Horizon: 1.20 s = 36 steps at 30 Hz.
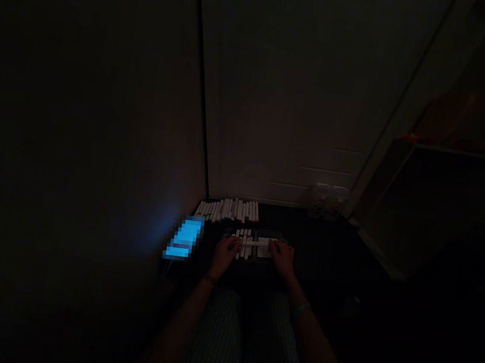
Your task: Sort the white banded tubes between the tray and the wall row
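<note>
In dim light, a slim white marker (255,244) lies crosswise between my two hands. The fingers of my left hand (226,250) are closed at its left end, and those of my right hand (282,257) pinch near its right end. Below it is an open dark case (278,235). Several white markers (246,254) stand side by side in the case's left half, next to my left hand. A pale flat piece (262,252), perhaps a card, is in the right half, partly under my right hand. Fine detail is lost in the dark.
A long row of white markers (228,210) lies behind the case on the dark surface. At left glows a blurred blue screen (184,239). Two clear plastic holders (328,201) stand at the back right by the wall. A shelf unit (412,167) is further right.
</note>
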{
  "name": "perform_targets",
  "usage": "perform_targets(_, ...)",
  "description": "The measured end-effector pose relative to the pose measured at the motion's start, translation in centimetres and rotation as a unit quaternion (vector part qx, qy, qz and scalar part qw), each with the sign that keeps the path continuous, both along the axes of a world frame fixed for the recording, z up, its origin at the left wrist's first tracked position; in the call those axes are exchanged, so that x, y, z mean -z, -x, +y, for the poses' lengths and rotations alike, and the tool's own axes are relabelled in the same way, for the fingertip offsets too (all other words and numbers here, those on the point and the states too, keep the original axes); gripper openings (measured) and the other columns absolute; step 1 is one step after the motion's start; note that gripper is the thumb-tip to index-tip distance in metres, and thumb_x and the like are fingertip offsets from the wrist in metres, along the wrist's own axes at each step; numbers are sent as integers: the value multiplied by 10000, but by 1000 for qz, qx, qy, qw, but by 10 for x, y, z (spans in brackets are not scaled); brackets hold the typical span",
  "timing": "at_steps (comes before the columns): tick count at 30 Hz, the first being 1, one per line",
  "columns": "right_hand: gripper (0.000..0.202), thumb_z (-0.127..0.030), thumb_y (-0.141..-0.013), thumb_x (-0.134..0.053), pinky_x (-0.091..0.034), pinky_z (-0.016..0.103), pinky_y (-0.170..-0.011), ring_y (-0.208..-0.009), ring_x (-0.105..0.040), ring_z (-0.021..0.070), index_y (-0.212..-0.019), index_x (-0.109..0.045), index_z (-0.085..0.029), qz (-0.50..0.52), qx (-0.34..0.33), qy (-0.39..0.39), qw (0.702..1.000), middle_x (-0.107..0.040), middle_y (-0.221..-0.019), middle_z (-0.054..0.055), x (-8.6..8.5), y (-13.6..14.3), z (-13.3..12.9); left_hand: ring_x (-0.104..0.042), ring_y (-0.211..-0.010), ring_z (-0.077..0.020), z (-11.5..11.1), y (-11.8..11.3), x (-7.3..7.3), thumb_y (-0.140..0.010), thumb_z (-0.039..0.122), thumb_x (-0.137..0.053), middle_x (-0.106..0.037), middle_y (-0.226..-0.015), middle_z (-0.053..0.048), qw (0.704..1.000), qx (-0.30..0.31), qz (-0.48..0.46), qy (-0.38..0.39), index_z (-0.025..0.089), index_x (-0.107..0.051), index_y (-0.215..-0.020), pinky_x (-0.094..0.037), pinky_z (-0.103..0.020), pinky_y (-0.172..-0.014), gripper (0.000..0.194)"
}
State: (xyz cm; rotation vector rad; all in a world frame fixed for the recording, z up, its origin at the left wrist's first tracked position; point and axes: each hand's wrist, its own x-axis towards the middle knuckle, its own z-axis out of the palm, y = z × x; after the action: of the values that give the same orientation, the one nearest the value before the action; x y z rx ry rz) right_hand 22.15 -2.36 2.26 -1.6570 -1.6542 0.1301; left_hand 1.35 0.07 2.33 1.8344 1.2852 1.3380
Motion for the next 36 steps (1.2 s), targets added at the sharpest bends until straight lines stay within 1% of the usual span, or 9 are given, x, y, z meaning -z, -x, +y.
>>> perform_targets(3,433,-473,-852,-271,-226,268,-786,-830,-509,134,-747,-613,-229,-2,2,1,1000,-626,-809,-7,0,0,0,-574,-724,-149,0,0,1,-752,399,-458,-615,-774,-34,1000,2,4,0,173,-615,-844,-440,-269,-695,290)
perform_targets(7,452,-467,-859,-249,-234,261,-774,-817,-515,125,-737,-612,-229,3,-11,2,1000,-627,-804,-9,-3,0,-2,-577,-765,-152,2,1,2,-750,401,-468,-616,-836,-46,1000,5,2,-5,174,-612,-869,-438,-265,-711,295)
perform_targets(13,439,-459,-857,-256,-230,267,-791,-842,-510,133,-759,-616,-229,-2,-1,15,1000,-631,-835,-4,-5,1,-3,-573,-737,-149,3,0,4,-756,403,-453,-613,-797,-39,1000,0,-1,-8,172,-612,-852,-436,-265,-697,296)
perform_targets(17,432,-457,-857,-261,-234,265,-789,-845,-510,133,-769,-619,-232,-6,-5,21,1000,-630,-834,-7,-6,1,-3,-571,-725,-152,1,0,1,-753,401,-454,-613,-775,-37,1000,6,5,0,168,-611,-848,-434,-267,-692,296)
perform_targets(22,414,-448,-858,-271,-231,272,-805,-863,-507,135,-795,-618,-232,-2,1,18,1000,-629,-862,-5,-7,2,-4,-573,-749,-159,-2,-2,-5,-738,404,-469,-617,-784,-40,1000,-8,0,11,167,-615,-836,-435,-279,-715,296)
perform_targets(26,404,-447,-856,-279,-234,277,-809,-866,-508,140,-787,-616,-236,-1,4,15,1000,-631,-864,-5,-3,3,-4,-580,-728,-163,-2,-1,-2,-727,416,-479,-627,-770,-44,1000,-17,-5,21,164,-620,-833,-442,-282,-695,307)
perform_targets(29,403,-444,-859,-267,-242,278,-797,-869,-512,142,-789,-612,-248,4,-10,-6,1000,-633,-859,-8,3,2,-2,-581,-765,-171,1,1,2,-723,418,-482,-630,-808,-46,1000,-23,1,2,169,-622,-847,-442,-292,-710,312)
perform_targets(31,399,-445,-859,-268,-242,278,-799,-856,-517,135,-800,-608,-245,8,-8,-21,1000,-631,-855,-9,5,2,0,-581,-770,-175,2,1,3,-725,421,-479,-630,-818,-51,1000,-22,1,-2,173,-626,-842,-446,-294,-710,312)
perform_targets(36,417,-446,-859,-262,-251,274,-782,-830,-527,135,-772,-611,-235,3,-3,-15,1000,-632,-822,0,3,2,0,-580,-781,-177,1,1,3,-731,434,-465,-627,-820,-55,1000,-20,1,2,167,-623,-837,-449,-294,-709,328)
